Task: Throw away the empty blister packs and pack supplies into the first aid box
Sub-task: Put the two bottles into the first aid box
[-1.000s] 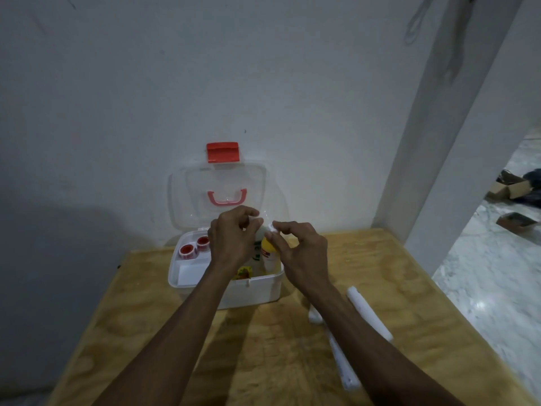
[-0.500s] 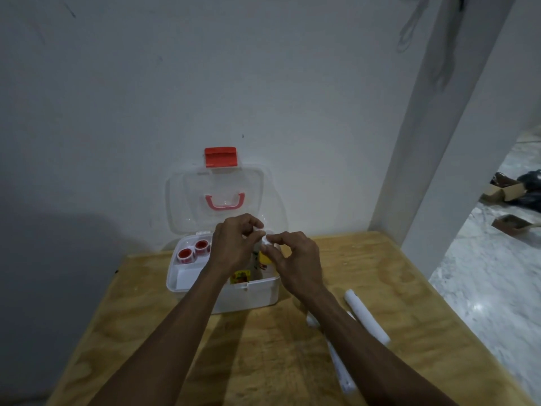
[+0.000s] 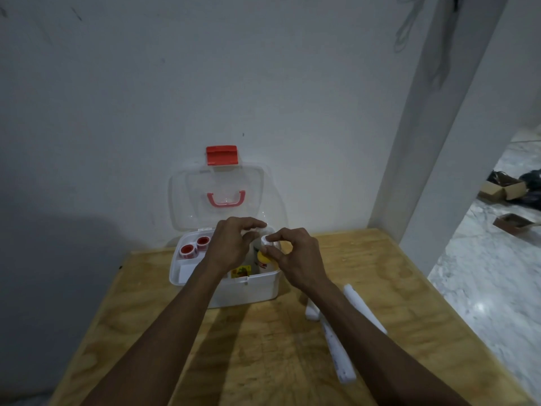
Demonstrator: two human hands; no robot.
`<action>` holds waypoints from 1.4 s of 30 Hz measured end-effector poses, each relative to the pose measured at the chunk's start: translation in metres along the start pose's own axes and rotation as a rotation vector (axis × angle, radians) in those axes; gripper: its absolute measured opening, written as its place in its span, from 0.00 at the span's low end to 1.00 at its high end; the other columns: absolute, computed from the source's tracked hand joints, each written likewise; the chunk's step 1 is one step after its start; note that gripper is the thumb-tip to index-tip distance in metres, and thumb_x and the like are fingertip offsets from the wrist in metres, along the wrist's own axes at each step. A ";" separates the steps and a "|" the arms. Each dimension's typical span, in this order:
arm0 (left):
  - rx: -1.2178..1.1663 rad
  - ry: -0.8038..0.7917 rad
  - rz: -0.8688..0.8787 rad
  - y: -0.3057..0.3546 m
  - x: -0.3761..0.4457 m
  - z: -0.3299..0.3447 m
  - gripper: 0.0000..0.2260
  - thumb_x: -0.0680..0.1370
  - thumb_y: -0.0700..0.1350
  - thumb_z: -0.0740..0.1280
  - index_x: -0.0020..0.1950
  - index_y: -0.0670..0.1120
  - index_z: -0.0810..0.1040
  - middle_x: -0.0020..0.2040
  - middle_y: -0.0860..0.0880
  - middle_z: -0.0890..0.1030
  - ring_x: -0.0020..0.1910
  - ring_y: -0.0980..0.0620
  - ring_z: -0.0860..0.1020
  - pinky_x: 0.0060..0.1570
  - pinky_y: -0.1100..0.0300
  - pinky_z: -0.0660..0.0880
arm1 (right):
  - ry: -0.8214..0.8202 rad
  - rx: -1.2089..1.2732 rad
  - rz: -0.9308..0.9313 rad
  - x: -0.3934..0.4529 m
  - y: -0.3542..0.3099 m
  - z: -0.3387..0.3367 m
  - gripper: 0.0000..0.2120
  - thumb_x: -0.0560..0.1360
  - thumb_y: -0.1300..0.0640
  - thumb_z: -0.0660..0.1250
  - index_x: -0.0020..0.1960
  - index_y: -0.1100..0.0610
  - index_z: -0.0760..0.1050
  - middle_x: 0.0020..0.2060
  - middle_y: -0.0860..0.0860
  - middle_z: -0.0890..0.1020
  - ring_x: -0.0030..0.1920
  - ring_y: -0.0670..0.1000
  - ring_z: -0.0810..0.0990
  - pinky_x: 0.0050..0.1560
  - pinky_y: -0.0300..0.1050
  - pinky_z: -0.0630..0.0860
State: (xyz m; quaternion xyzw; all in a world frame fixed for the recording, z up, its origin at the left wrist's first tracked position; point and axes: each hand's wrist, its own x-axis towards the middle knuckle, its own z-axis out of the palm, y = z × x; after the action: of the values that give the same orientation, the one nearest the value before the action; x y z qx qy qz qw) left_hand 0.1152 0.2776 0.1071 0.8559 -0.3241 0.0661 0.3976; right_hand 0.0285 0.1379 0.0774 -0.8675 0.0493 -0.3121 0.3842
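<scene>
Packing step was in hand, no blister packs visible anywhere. Left to right: two small red-and-white tape rolls (image 3: 194,247) sat in the back-left compartment of the white plastic first aid box (image 3: 246,291), centre frame on the plywood table (image 3: 263,361), clear lid with red latch (image 3: 221,155) propped open against the wall. Left hand (image 3: 231,249) hovered over the box middle, fingers curled, thumb and forefinger pinched on something whitish; couldn't tell what, or whether it was the same item as the right's. Below the two hands a yellow-capped bottle (image 3: 263,260) stood inside the box's right half, a small yellow-labelled packet (image 3: 241,271) near the front wall. Right hand (image 3: 292,259) was pinching a small white round cap-like piece (image 3: 266,239) between thumb and forefinger, directly above the bottle, just beside the left fingertips. My read: it was either capping the bottle or lowering a small item in; next move needs a straight drop onto or beside the bottle without tipping it. Right of the box, long white flat strips (image 3: 339,356) lay on the table partly under the right forearm, still unpacked.
</scene>
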 end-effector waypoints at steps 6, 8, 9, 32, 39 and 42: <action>0.070 -0.005 0.008 0.003 -0.004 -0.002 0.12 0.79 0.39 0.65 0.60 0.47 0.82 0.60 0.48 0.82 0.60 0.49 0.78 0.60 0.56 0.72 | -0.044 -0.020 -0.008 -0.001 -0.001 -0.006 0.13 0.70 0.47 0.76 0.53 0.49 0.84 0.49 0.47 0.85 0.53 0.46 0.76 0.47 0.38 0.68; 0.092 -0.002 0.014 0.004 -0.005 -0.002 0.12 0.79 0.39 0.65 0.60 0.47 0.82 0.61 0.48 0.81 0.61 0.49 0.78 0.61 0.56 0.72 | -0.059 -0.028 0.002 -0.001 -0.002 -0.008 0.13 0.71 0.48 0.75 0.54 0.49 0.84 0.51 0.48 0.85 0.54 0.47 0.76 0.49 0.39 0.69; 0.101 0.000 0.018 0.004 -0.005 -0.002 0.12 0.79 0.39 0.65 0.60 0.48 0.82 0.61 0.48 0.81 0.61 0.49 0.78 0.61 0.55 0.72 | -0.062 -0.035 0.007 -0.001 -0.002 -0.009 0.14 0.71 0.47 0.75 0.55 0.50 0.84 0.52 0.48 0.85 0.54 0.48 0.76 0.49 0.40 0.69; -0.122 0.215 0.054 0.078 -0.095 0.038 0.10 0.75 0.47 0.71 0.56 0.50 0.83 0.43 0.55 0.82 0.42 0.57 0.78 0.42 0.59 0.77 | 0.112 -0.170 0.283 -0.110 0.005 -0.102 0.10 0.72 0.51 0.73 0.53 0.49 0.83 0.40 0.41 0.84 0.41 0.40 0.79 0.43 0.27 0.72; -0.024 -0.002 -0.117 0.069 -0.109 0.091 0.12 0.75 0.53 0.68 0.57 0.53 0.83 0.49 0.51 0.85 0.47 0.54 0.82 0.50 0.56 0.78 | 0.127 -0.471 0.350 -0.170 0.002 -0.075 0.13 0.77 0.38 0.61 0.45 0.42 0.81 0.69 0.33 0.71 0.51 0.45 0.76 0.50 0.47 0.73; 0.009 -0.044 -0.144 0.071 -0.105 0.098 0.12 0.75 0.52 0.69 0.56 0.51 0.84 0.50 0.50 0.86 0.48 0.53 0.82 0.48 0.59 0.77 | 0.164 -0.543 0.363 -0.177 0.002 -0.068 0.12 0.75 0.39 0.63 0.52 0.41 0.82 0.62 0.36 0.78 0.54 0.48 0.76 0.51 0.48 0.69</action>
State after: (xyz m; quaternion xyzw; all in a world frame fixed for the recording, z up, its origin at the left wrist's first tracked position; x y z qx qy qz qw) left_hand -0.0240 0.2259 0.0468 0.8800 -0.2699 0.0199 0.3904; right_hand -0.1521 0.1510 0.0209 -0.8872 0.3150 -0.2830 0.1831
